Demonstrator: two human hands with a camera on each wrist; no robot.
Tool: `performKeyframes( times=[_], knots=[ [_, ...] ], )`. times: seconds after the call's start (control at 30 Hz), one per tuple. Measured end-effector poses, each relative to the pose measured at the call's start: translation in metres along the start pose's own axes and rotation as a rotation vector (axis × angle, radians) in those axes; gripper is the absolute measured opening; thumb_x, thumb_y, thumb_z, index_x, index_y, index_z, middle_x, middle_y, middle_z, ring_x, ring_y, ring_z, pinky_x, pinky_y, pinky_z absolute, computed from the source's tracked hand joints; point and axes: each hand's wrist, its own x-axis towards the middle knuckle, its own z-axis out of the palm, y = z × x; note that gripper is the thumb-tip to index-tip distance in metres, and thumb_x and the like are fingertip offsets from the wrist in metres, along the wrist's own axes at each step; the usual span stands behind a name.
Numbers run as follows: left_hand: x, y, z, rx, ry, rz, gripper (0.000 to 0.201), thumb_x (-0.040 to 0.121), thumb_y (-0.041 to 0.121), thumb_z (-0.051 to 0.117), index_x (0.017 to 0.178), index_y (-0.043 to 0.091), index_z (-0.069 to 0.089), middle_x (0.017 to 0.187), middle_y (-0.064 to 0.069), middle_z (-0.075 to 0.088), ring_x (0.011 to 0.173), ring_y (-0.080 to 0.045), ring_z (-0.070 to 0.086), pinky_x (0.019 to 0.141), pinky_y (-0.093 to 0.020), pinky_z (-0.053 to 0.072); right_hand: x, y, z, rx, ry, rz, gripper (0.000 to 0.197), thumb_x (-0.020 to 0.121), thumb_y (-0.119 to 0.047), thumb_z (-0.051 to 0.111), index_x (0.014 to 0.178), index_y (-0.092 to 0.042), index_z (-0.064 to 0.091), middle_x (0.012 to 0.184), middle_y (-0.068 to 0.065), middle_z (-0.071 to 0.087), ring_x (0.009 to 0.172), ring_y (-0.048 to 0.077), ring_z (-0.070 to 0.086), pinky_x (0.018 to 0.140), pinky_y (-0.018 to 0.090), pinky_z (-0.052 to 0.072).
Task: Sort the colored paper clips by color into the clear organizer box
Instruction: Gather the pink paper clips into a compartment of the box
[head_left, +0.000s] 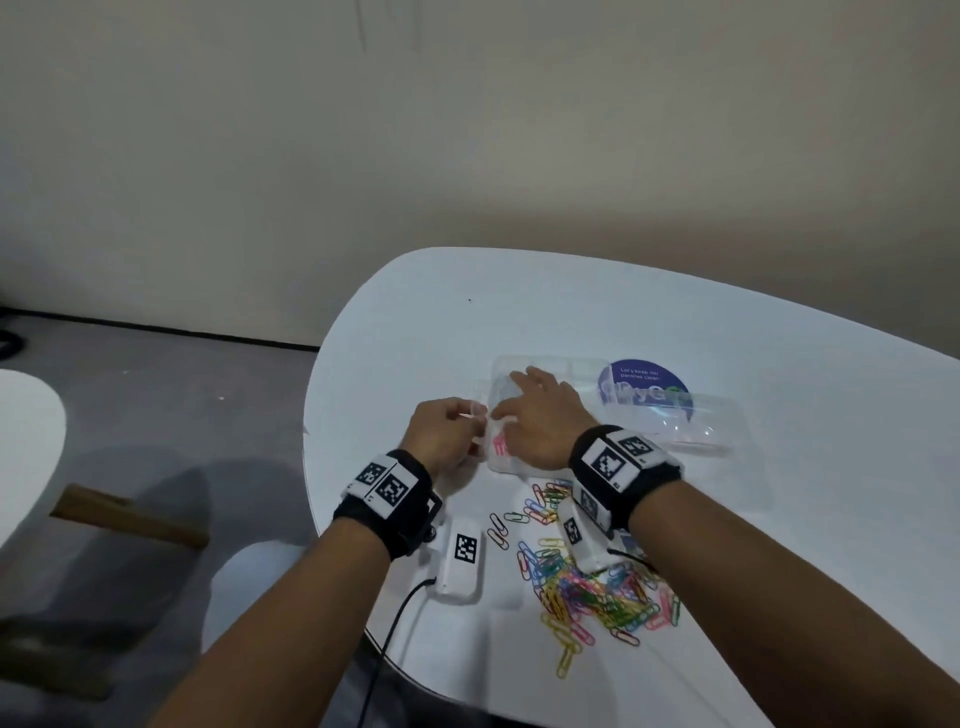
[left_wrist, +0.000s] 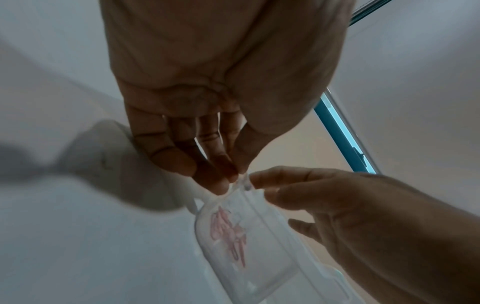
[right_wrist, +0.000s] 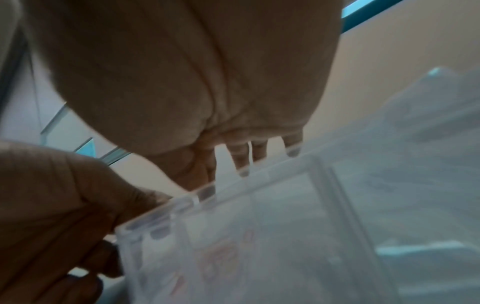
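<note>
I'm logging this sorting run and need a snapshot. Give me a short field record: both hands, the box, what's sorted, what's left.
left hand: pinches a tab on the box's left edge
right hand: fingers spread flat on the box
box: clear, on the white table, lid open to the right
sorted: pink clips in the near-left compartment
left: mixed clip pile on the table, near the person

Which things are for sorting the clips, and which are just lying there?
For the job: organizer box, pink clips inside it, loose clip pile, left hand, right hand.
Just lying there: blue round sticker, white device.
</note>
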Motion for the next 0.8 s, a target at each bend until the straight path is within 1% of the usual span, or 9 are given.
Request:
performKeyframes(
  times=[0.1, 0.2, 0.3, 0.37, 0.43, 0.53, 0.6, 0.67, 0.8],
  knots=[
    [-0.002, 0.002, 0.0, 0.022, 0.003, -0.001, 0.012, 0.092, -0.001, 0.06, 0.086, 0.007, 0.066, 0.07, -0.007, 0.064, 0.051, -0.013, 0.06, 0.045, -0.02, 0.048, -0.002, 0.003, -0.002, 0.088, 0.188, 0.011, 0.031, 0.096, -0.022, 0.044, 0.12, -0.028, 0.063, 0.157, 0.005, 0.031, 0.148, 0.025, 0.01, 0.12, 0.048, 0.013],
    [-0.001, 0.002, 0.002, 0.074, 0.014, 0.006, 0.011, 0.091, 0.004, 0.063, 0.085, 0.012, 0.068, 0.076, -0.007, 0.066, 0.063, -0.018, 0.061, 0.055, -0.023, 0.052, -0.003, -0.002, 0.0, -0.01, 0.096, 0.017, 0.029, 0.095, -0.024, 0.046, 0.12, -0.027, 0.061, 0.154, 0.003, 0.035, 0.148, 0.024, 0.013, 0.12, 0.051, 0.01],
    [0.0, 0.003, 0.002, 0.102, 0.024, 0.007, 0.007, 0.091, 0.006, 0.065, 0.089, 0.011, 0.07, 0.08, -0.008, 0.067, 0.066, -0.018, 0.062, 0.056, -0.023, 0.053, -0.005, -0.003, 0.002, 0.045, 0.205, 0.015, 0.033, 0.094, -0.019, 0.047, 0.124, -0.024, 0.06, 0.141, 0.001, 0.05, 0.139, 0.021, 0.032, 0.119, 0.048, 0.014],
    [-0.003, 0.004, 0.003, 0.108, 0.036, 0.016, 0.006, 0.091, 0.006, 0.064, 0.094, 0.007, 0.07, 0.079, -0.007, 0.066, 0.063, -0.015, 0.06, 0.047, -0.017, 0.05, -0.008, 0.001, 0.002, 0.035, 0.237, 0.012, 0.039, 0.095, -0.02, 0.045, 0.131, -0.025, 0.057, 0.146, 0.0, 0.048, 0.142, 0.021, 0.029, 0.119, 0.047, 0.014],
    [-0.005, 0.005, 0.005, 0.123, 0.051, 0.021, 0.009, 0.091, 0.008, 0.065, 0.098, 0.006, 0.069, 0.08, -0.007, 0.066, 0.062, -0.014, 0.06, 0.043, -0.016, 0.046, -0.012, 0.006, 0.002, -0.04, 0.147, 0.006, 0.042, 0.097, -0.026, 0.044, 0.138, -0.028, 0.053, 0.157, -0.001, 0.034, 0.148, 0.021, 0.016, 0.121, 0.049, 0.011],
    [-0.008, 0.004, 0.003, 0.216, 0.1, 0.064, 0.017, 0.087, 0.019, 0.07, 0.103, 0.013, 0.064, 0.085, -0.005, 0.067, 0.065, -0.017, 0.063, 0.055, -0.022, 0.048, -0.024, 0.014, -0.004, 0.064, 0.186, -0.013, 0.044, 0.099, -0.03, 0.045, 0.142, -0.026, 0.049, 0.157, 0.002, 0.033, 0.147, 0.022, 0.02, 0.119, 0.044, 0.02],
    [-0.015, 0.003, -0.002, 0.315, 0.135, 0.15, 0.012, 0.085, 0.021, 0.072, 0.094, 0.017, 0.065, 0.079, 0.0, 0.064, 0.067, -0.015, 0.06, 0.064, -0.024, 0.045, -0.039, 0.021, -0.01, 0.227, 0.33, -0.015, 0.039, 0.098, -0.027, 0.049, 0.136, -0.021, 0.055, 0.142, 0.003, 0.051, 0.135, 0.021, 0.038, 0.111, 0.041, 0.034],
    [-0.029, 0.0, -0.006, 0.43, 0.101, 0.235, 0.005, 0.084, 0.019, 0.073, 0.084, 0.017, 0.068, 0.071, 0.003, 0.062, 0.065, -0.01, 0.058, 0.061, -0.021, 0.041, -0.057, 0.03, -0.013, 0.32, 0.423, -0.005, 0.029, 0.097, -0.024, 0.054, 0.123, -0.018, 0.066, 0.121, 0.001, 0.065, 0.113, 0.016, 0.054, 0.099, 0.036, 0.044],
    [-0.053, -0.002, -0.007, 0.643, -0.072, 0.306, 0.004, 0.083, 0.021, 0.074, 0.08, 0.023, 0.072, 0.078, 0.005, 0.068, 0.074, -0.008, 0.062, 0.063, -0.018, 0.043, -0.088, 0.049, -0.011, 0.417, 0.404, 0.035, 0.017, 0.093, -0.021, 0.061, 0.103, -0.016, 0.074, 0.101, -0.001, 0.073, 0.09, 0.012, 0.064, 0.087, 0.031, 0.052]
  ],
)
